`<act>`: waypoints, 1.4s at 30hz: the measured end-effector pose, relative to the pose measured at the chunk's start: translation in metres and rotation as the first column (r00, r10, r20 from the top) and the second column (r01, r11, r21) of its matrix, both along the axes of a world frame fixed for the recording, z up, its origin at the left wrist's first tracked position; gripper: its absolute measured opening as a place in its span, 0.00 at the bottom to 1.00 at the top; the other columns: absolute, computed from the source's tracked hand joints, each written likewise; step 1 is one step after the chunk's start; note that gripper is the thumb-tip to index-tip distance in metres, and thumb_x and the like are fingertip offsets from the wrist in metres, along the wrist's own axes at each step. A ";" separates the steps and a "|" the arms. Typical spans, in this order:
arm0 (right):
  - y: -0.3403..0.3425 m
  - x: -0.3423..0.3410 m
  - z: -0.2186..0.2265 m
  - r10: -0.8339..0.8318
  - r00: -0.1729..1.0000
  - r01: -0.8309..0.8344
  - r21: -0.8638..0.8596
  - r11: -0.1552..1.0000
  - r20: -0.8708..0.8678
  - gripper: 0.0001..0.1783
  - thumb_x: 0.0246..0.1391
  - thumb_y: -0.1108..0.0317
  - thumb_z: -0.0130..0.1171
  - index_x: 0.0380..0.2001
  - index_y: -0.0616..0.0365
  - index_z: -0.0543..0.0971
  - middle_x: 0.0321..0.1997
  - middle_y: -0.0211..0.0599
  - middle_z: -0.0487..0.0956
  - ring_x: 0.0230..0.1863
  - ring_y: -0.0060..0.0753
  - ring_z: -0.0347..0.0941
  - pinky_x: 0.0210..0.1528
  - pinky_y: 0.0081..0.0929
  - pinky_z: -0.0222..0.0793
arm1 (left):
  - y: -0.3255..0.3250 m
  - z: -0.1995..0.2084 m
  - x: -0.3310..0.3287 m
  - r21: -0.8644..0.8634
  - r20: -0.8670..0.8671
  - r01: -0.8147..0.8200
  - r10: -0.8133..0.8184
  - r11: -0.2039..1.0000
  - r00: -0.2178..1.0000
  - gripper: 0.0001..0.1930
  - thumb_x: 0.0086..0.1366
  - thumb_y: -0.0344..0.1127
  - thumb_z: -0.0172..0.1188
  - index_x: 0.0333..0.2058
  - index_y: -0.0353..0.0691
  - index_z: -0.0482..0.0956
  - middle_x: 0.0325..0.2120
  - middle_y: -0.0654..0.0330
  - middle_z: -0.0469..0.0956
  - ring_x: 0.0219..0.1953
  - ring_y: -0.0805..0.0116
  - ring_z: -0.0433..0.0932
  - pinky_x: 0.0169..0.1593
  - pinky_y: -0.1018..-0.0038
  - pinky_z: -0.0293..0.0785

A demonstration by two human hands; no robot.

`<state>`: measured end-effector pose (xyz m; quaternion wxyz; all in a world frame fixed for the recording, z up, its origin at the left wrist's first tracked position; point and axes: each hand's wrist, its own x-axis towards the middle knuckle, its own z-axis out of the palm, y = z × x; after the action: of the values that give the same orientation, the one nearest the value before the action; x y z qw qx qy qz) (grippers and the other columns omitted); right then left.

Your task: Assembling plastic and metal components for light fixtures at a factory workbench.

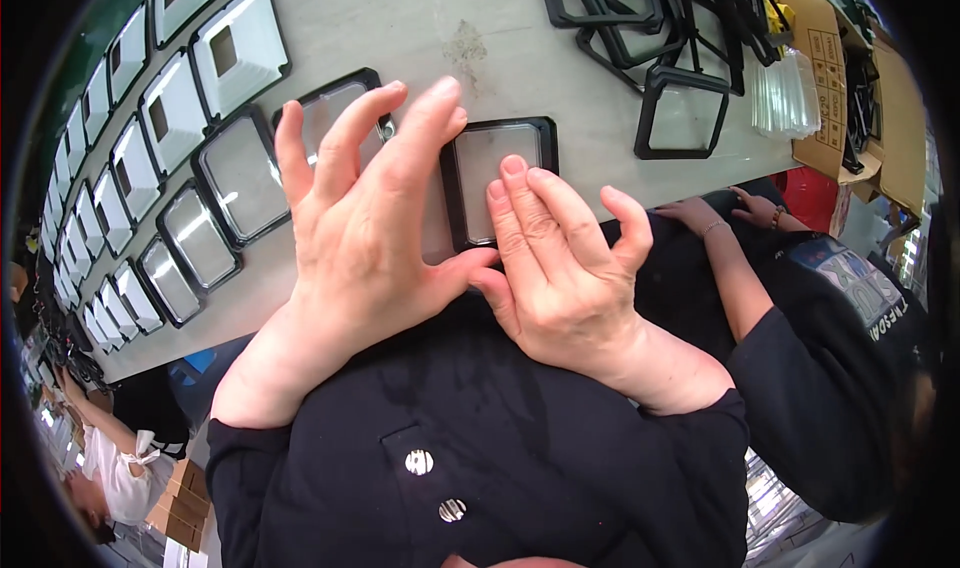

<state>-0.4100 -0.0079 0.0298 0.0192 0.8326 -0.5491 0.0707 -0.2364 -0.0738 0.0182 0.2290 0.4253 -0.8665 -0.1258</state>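
Observation:
Right in front of me on the table (pixel 410 13) lies a black rectangular frame (pixel 463 193) with a clear panel in it. My right hand (pixel 575 268) reaches over its near right part, fingers outstretched and fingertips at the panel; whether they press on it I cannot tell. My left hand (pixel 365 213) is raised at the frame's left side, fingers spread and nothing in them. Both thumbs come close together by the frame's near edge. Behind my left fingers another black frame with a panel (pixel 325 103) is partly hidden.
Further framed panels (pixel 240 178) and rows of white housings in black frames (pixel 240 53) fill the left side. At the far right are piled black frames (pixel 610 13), stacked clear panels (pixel 785 93) and a cardboard box (pixel 820 78). A co-worker's hands (pixel 695 213) rest near the right edge.

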 end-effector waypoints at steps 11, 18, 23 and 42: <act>-0.023 -0.063 0.021 -0.136 0.869 0.247 -0.179 0.952 0.475 0.12 0.53 0.66 0.57 0.40 0.57 0.80 0.46 0.39 0.79 0.50 0.45 0.71 0.53 0.37 0.62 | -0.020 0.023 -0.007 -0.054 0.277 -0.008 0.023 0.998 0.961 0.26 0.46 0.48 0.69 0.44 0.47 0.75 0.50 0.58 0.69 0.66 0.53 0.52 0.63 0.38 0.38; -0.010 -0.096 0.009 -0.280 0.841 0.378 -0.134 0.916 0.463 0.15 0.48 0.70 0.61 0.41 0.59 0.78 0.46 0.39 0.75 0.52 0.44 0.69 0.55 0.38 0.62 | -0.066 0.032 -0.021 -0.028 0.400 -0.146 0.145 0.989 0.905 0.27 0.51 0.48 0.64 0.49 0.43 0.73 0.54 0.54 0.69 0.67 0.52 0.51 0.66 0.42 0.39; -0.013 -0.087 -0.005 -0.284 0.880 0.360 -0.144 0.922 0.382 0.20 0.46 0.64 0.63 0.43 0.58 0.77 0.51 0.44 0.72 0.57 0.47 0.64 0.58 0.41 0.60 | -0.096 0.049 -0.018 0.029 0.578 -0.329 0.253 0.944 0.776 0.27 0.54 0.45 0.59 0.51 0.39 0.72 0.56 0.48 0.68 0.69 0.52 0.48 0.67 0.44 0.39; -0.056 -0.132 0.069 -0.244 0.871 0.409 -0.356 0.840 0.425 0.09 0.49 0.71 0.59 0.35 0.59 0.80 0.40 0.42 0.80 0.45 0.45 0.75 0.50 0.37 0.68 | 0.009 0.012 -0.073 -0.059 0.124 0.180 -0.171 0.982 0.977 0.16 0.49 0.40 0.66 0.33 0.36 0.75 0.49 0.50 0.70 0.47 0.55 0.72 0.48 0.66 0.71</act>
<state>-0.5419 -0.0642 0.0988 0.1145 0.6711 -0.6490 0.3396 -0.3094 -0.0645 0.0302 0.1798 0.3456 -0.9166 -0.0898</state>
